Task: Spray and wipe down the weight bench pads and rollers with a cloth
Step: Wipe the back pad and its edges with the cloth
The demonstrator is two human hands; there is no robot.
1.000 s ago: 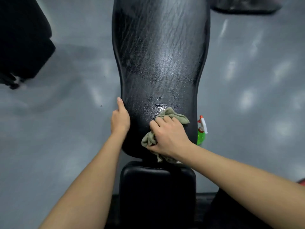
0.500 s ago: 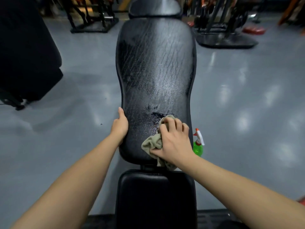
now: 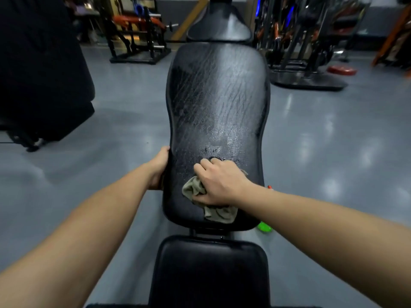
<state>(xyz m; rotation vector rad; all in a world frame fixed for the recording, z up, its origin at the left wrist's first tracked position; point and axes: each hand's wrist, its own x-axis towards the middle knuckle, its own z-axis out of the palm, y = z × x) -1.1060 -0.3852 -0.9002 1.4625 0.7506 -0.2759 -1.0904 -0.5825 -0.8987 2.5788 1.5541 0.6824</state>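
Observation:
A long black back pad (image 3: 218,103) runs away from me, its cracked surface wet and shiny. My right hand (image 3: 219,182) grips a bunched olive-grey cloth (image 3: 219,213) and presses it on the pad's near end. My left hand (image 3: 159,166) holds the pad's left edge, fingers wrapped round the side. A smaller black seat pad (image 3: 209,270) sits just below. A head pad (image 3: 219,27) stands at the far end. A green spray bottle (image 3: 264,226) stands on the floor to the right, mostly hidden by my right forearm.
Grey glossy floor (image 3: 322,152) lies on both sides of the bench. A large black padded machine (image 3: 42,81) stands at the left. Racks and gym equipment (image 3: 302,41) line the back, with a red weight plate (image 3: 342,70) on the floor at far right.
My view has tilted up, showing more of the gym. My right hand has slid the cloth slightly left on the pad. My left hand stays on the pad's edge.

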